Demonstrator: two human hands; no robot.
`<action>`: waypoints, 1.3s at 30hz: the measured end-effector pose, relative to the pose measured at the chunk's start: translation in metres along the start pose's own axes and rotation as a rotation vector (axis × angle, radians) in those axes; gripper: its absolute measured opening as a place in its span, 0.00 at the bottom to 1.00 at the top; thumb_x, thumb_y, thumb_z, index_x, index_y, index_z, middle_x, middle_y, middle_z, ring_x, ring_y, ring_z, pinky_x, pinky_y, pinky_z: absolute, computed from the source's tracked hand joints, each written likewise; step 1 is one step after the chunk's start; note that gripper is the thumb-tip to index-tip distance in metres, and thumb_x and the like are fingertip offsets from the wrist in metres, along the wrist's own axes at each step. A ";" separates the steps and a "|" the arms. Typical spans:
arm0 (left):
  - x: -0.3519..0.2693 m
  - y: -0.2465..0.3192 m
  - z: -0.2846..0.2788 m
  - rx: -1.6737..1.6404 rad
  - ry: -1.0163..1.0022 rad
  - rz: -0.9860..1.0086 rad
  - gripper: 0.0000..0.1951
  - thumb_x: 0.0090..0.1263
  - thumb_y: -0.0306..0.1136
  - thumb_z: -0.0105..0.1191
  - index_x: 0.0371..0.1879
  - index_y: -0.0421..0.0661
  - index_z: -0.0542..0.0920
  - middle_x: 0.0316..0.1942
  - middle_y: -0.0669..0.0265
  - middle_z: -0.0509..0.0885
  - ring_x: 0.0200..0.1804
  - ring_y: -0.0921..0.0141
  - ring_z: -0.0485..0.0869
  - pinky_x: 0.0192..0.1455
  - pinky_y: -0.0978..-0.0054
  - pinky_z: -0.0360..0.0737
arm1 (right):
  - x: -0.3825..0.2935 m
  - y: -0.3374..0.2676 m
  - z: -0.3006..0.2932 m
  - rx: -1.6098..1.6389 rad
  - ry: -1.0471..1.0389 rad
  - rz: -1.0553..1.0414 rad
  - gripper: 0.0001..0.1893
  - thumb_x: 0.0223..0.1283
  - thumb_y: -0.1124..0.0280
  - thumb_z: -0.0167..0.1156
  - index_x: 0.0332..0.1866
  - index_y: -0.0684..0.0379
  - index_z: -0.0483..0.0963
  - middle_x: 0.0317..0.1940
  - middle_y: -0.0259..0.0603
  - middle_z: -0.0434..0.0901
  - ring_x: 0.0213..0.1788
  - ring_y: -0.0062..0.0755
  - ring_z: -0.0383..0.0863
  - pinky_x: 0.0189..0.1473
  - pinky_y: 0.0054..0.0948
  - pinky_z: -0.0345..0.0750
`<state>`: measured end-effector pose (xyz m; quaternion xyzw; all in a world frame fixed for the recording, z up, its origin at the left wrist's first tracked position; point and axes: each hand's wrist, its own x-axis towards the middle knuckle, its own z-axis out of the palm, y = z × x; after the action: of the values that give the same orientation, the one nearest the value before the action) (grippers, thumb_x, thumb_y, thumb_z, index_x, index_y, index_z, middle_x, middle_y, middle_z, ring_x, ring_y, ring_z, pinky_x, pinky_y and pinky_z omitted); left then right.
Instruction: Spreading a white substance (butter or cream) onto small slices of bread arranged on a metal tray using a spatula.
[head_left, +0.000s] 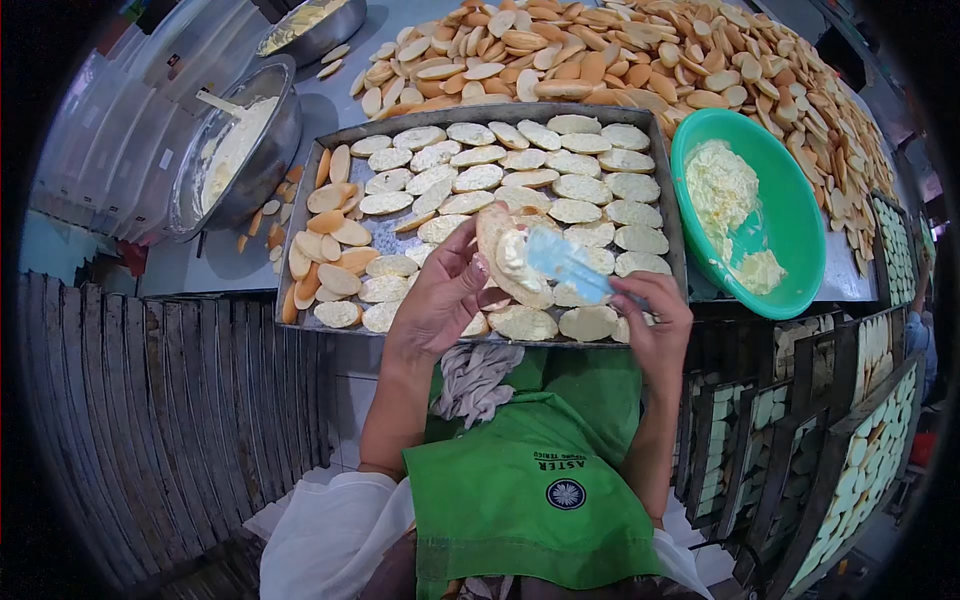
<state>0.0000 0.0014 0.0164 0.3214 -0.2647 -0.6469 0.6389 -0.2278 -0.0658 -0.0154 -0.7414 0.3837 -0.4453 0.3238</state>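
My left hand (442, 292) holds an oval bread slice (491, 240) above a metal baking tray (480, 112). A dollop of pale cream (514, 259) lies on the slice. In my right hand (654, 307) is a light-blue plastic spatula (570, 266), its blade at the cream. Rows of cream-coated slices (581, 187) cover most of the tray, with uncoated slices (337, 277) piled at its left side. Right of the tray, a green plastic bowl (806, 217) contains more pale cream.
A large heap of bread slices (600, 60) lies behind the tray. Metal bowls (289, 127) with cream stand at left, beside stacked plastic containers (120, 150). Racked trays (810, 457) flank me at right, and stacked metal trays (172, 405) at left.
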 end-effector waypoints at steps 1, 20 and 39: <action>0.001 0.000 -0.001 -0.002 0.001 -0.001 0.29 0.63 0.31 0.51 0.63 0.41 0.56 0.59 0.60 0.66 0.56 0.68 0.72 0.54 0.69 0.76 | 0.000 -0.003 -0.001 -0.001 -0.002 0.002 0.10 0.42 0.82 0.62 0.34 0.61 0.80 0.31 0.41 0.78 0.37 0.29 0.77 0.39 0.23 0.72; 0.000 -0.011 0.008 0.087 -0.042 -0.144 0.37 0.47 0.42 0.66 0.56 0.47 0.62 0.46 0.62 0.75 0.46 0.70 0.79 0.39 0.77 0.83 | -0.009 -0.011 0.018 0.016 0.217 -0.079 0.09 0.37 0.83 0.66 0.29 0.60 0.80 0.28 0.36 0.78 0.32 0.29 0.74 0.34 0.24 0.70; 0.005 -0.019 -0.006 0.182 0.040 0.107 0.38 0.53 0.32 0.63 0.63 0.47 0.57 0.54 0.61 0.69 0.54 0.69 0.72 0.50 0.72 0.76 | -0.026 -0.022 0.021 0.591 0.099 0.536 0.10 0.60 0.76 0.53 0.44 0.67 0.73 0.28 0.35 0.76 0.24 0.14 0.71 0.20 0.14 0.67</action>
<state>-0.0082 -0.0019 -0.0022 0.3764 -0.3265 -0.5784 0.6459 -0.2108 -0.0299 -0.0159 -0.4676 0.4339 -0.4716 0.6088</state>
